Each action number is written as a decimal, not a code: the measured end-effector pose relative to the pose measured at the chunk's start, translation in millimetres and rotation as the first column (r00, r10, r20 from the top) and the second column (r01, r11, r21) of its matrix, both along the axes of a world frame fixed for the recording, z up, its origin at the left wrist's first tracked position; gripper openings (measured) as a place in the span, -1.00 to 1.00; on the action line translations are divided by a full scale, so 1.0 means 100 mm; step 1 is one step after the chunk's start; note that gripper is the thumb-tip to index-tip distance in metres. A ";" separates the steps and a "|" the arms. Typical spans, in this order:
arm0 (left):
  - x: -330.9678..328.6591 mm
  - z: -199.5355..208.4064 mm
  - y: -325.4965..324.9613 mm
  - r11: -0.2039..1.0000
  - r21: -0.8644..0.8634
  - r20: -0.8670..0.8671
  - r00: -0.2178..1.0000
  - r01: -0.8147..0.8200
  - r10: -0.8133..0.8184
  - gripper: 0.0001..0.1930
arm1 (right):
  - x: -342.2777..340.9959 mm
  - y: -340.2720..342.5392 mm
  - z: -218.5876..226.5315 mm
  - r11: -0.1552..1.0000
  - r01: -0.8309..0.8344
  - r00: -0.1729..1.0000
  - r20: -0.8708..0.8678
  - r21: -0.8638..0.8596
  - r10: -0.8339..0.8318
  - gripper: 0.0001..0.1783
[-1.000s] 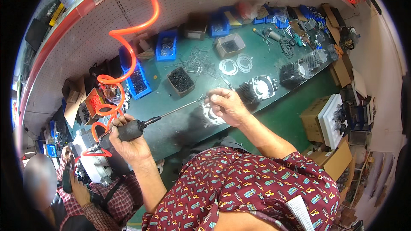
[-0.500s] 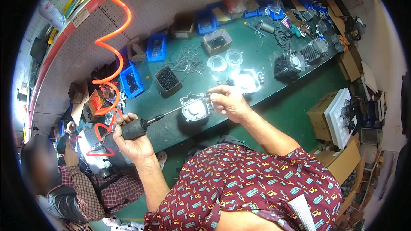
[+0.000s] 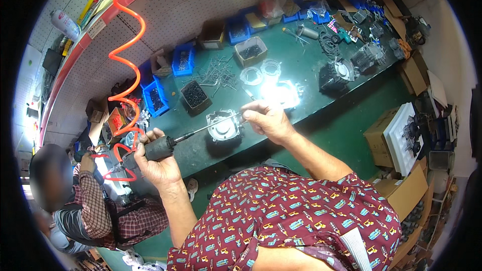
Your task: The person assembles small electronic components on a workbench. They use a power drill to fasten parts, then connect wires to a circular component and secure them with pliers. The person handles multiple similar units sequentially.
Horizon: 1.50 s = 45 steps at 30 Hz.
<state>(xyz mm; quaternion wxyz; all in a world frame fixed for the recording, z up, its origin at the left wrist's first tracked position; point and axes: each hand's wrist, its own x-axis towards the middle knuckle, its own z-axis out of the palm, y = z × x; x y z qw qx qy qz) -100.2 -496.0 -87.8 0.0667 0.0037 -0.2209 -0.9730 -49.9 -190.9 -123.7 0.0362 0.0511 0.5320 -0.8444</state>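
My left hand [image 3: 163,170] is wrapped round the dark body of an air screwdriver [image 3: 159,149], held nearly level with its long bit pointing right. At the tip of that bit, my right hand [image 3: 271,122] has thumb and fingers pinched together; whatever is between them is too small to make out. Below the bit, a silver metal housing [image 3: 221,129] lies on the green bench near its front edge. A coiled orange air hose [image 3: 125,62] hangs down to the rear of the screwdriver.
Behind the housing stand a box of dark screws [image 3: 196,95], a pile of metal rods [image 3: 218,73] and blue bins [image 3: 183,60]. Brightly lit castings [image 3: 283,94] and finned motor parts [image 3: 336,74] lie to the right. A co-worker in a checked sleeve [image 3: 95,195] sits at left.
The view has shifted slightly. My hands and the screwdriver keep nearly the same pose. At left, the co-worker's arm and head have moved.
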 end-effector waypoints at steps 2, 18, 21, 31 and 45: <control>0.01 0.04 0.06 1.000 -0.003 0.008 1.000 -0.013 0.013 -0.81 | 0.01 -0.03 0.01 1.000 0.011 1.000 -0.012 -0.018 -0.012 -0.66; -0.11 -0.06 -0.11 0.998 0.050 0.084 0.996 -0.048 0.044 -0.83 | -0.14 -0.24 0.03 0.993 -0.025 0.999 0.042 -0.119 0.030 -0.67; -0.13 -0.11 -0.20 0.996 0.084 0.094 0.995 -0.041 0.033 -0.84 | -0.19 -0.26 -0.01 0.991 -0.081 0.996 0.026 -0.103 0.085 -0.69; -0.18 -0.26 -0.34 0.990 0.106 0.189 0.979 -0.094 0.073 -0.87 | -0.23 0.15 -0.36 0.980 -0.047 0.951 0.293 -0.196 0.104 -0.74; -0.17 -0.24 -0.34 0.993 0.097 0.190 0.981 -0.062 0.042 -0.85 | -0.16 0.05 -0.19 0.952 -0.142 0.957 0.208 -0.270 0.202 -0.56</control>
